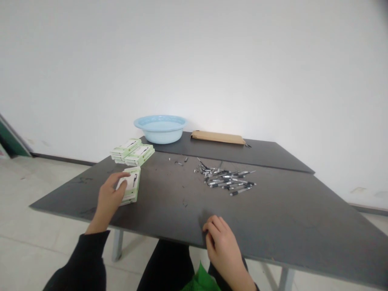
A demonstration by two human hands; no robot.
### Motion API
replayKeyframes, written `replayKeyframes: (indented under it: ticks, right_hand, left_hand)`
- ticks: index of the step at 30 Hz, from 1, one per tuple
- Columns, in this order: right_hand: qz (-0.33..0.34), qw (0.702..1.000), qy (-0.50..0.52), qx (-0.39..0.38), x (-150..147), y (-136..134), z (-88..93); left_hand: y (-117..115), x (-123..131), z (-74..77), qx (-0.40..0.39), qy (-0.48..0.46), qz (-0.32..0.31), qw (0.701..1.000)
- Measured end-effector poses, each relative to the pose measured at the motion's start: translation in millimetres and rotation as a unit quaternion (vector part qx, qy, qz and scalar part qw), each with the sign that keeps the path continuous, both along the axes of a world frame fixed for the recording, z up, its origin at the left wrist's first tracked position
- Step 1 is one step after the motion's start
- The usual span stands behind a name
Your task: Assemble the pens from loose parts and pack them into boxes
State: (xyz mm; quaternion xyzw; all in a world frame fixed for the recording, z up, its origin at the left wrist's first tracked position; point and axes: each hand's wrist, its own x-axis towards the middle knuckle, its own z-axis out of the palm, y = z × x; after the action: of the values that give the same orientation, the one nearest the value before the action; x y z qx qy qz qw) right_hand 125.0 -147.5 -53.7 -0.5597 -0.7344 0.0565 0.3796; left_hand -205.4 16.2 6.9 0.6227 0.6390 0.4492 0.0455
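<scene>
At the table's left side my left hand is closed on the top box of a short stack of flat white-and-green boxes. Its thumb and fingertips press on the box's upper face, and the rest of the hand hides the stack's left side. My right hand rests at the table's front edge with its fingers curled in; nothing shows in it. Ahead of that hand lies a loose pile of pens and pen parts, clear with black grips.
Behind the left hand stand more stacked boxes. A light blue basin and a flat brown cardboard piece are on the rear table by the wall. Small bits lie scattered on the dark table.
</scene>
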Motion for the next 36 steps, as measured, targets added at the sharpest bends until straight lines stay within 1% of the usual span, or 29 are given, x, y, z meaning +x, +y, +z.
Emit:
replayKeyframes:
  ticks: [1,2,4,5,6,8,9,10,11,12,13,15,16,18,20,23,26,28,30,32,34,36]
  right_hand:
    - [0.001,1.0,0.011,-0.007,-0.2,0.3,0.3]
    - [0.004,1.0,0.024,-0.016,0.3,0.7,1.0]
    - [0.028,0.997,0.057,-0.045,4.0,2.3,4.8]
    - [0.048,0.994,0.078,-0.067,7.4,3.7,8.3]
    - [0.072,0.988,0.1,-0.092,11.7,5.8,13.1]
    - [0.124,0.972,0.13,-0.152,21.8,12.6,26.8]
    - [0.15,0.963,0.132,-0.182,26.6,17.9,35.5]
    - [0.175,0.954,0.125,-0.208,30.6,24.7,44.9]
    - [0.2,0.947,0.11,-0.227,33.3,33.3,54.2]
    - [0.223,0.942,0.091,-0.235,34.2,43.6,62.8]
    - [0.242,0.94,0.074,-0.231,33.1,55.6,69.6]
    - [0.263,0.942,0.049,-0.201,25.0,82.8,75.3]
    - [0.267,0.945,0.043,-0.185,18.5,96.7,73.5]
    - [0.252,0.956,0.042,-0.145,3.8,121.4,61.6]
    - [0.226,0.967,0.024,-0.112,-8.6,137.9,44.4]
    - [0.231,0.968,-0.026,-0.096,-14.8,145.2,24.2]
    - [0.247,0.964,-0.013,-0.099,-8.5,141.8,19.0]
    - [0.252,0.962,0.007,-0.103,-3.6,140.0,20.3]
    - [0.257,0.96,0.012,-0.106,-1.3,139.7,21.6]
    - [0.258,0.96,0.007,-0.105,-1.4,140.1,21.7]
    - [0.256,0.961,0.004,-0.105,-2.4,140.1,21.0]
    - [0.254,0.961,0.002,-0.109,-2.8,139.9,20.6]
  left_hand:
    - [-1.5,14.5,6.4,0.001,-0.024,-0.002,1.0]
    - [-2.7,30.1,12.6,0.008,-0.018,-0.02,1.0]
    - [-3.6,64.4,22.8,0.016,0.023,-0.081,0.996]
    - [-2.9,82.9,26.1,0.017,0.026,-0.118,0.993]
    - [-1.0,101.9,27.9,0.013,0.024,-0.168,0.985]
    - [6.9,139.5,26.7,-0.01,0.047,-0.285,0.957]
    - [13.1,156.8,24.0,-0.03,0.065,-0.324,0.943]
    - [20.7,172.1,20.3,-0.051,0.075,-0.339,0.936]
    - [29.2,184.8,16.0,-0.071,0.088,-0.339,0.934]
    - [38.3,194.2,11.4,-0.086,0.102,-0.32,0.938]
    - [47.4,200.2,6.7,-0.092,0.116,-0.287,0.946]
    - [63.5,202.1,-2.0,-0.103,0.158,-0.238,0.953]
    - [69.8,198.7,-5.8,-0.104,0.182,-0.223,0.952]
    - [79.1,186.5,-12.2,-0.108,0.217,-0.208,0.947]
    - [86.2,172.3,-17.2,-0.116,0.23,-0.197,0.946]
    - [100.2,156.9,-23.0,-0.096,0.227,-0.167,0.955]
    - [119.9,154.1,-28.1,-0.041,0.22,-0.157,0.962]
    - [130.1,157.9,-29.9,-0.017,0.226,-0.164,0.96]
    - [132.9,164.0,-29.0,0.003,0.231,-0.177,0.957]
    - [127.2,170.8,-25.3,0.031,0.234,-0.201,0.951]
    - [115.7,177.8,-20.7,0.058,0.241,-0.243,0.938]
    - [102.8,184.6,-17.6,0.043,0.242,-0.299,0.922]
